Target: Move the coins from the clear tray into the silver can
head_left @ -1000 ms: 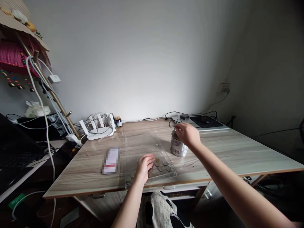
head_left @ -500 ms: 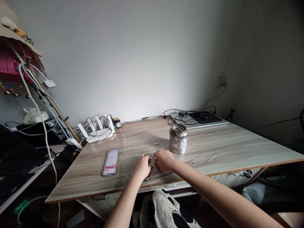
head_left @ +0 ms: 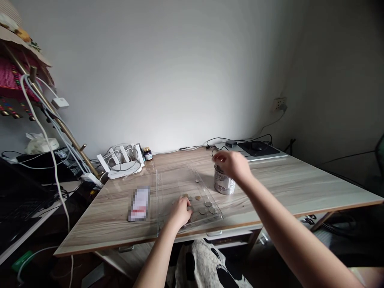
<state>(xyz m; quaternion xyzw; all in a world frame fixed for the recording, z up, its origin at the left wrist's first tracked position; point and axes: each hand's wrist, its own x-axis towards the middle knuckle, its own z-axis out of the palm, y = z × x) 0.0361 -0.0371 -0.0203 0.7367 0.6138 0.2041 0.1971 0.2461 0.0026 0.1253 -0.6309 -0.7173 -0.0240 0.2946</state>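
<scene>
A clear plastic tray (head_left: 168,182) lies on the wooden desk (head_left: 285,188) and holds several coins (head_left: 207,206) near its front end. My left hand (head_left: 180,213) rests curled on the tray among the coins, covering some of them. A silver tin can (head_left: 223,183) stands just right of the tray. My right hand (head_left: 233,165) hovers over the can's top with fingertips pinched together; whether a coin is between them cannot be seen.
A small blurred card (head_left: 139,203) lies left of the tray. A white router (head_left: 123,164) with cables and a small brown bottle (head_left: 147,153) sit at the back left. A laptop with a mouse (head_left: 258,149) lies at the back right.
My right hand left the coins on the tray and rose up and right to the top of the can. My left hand stayed on the tray.
</scene>
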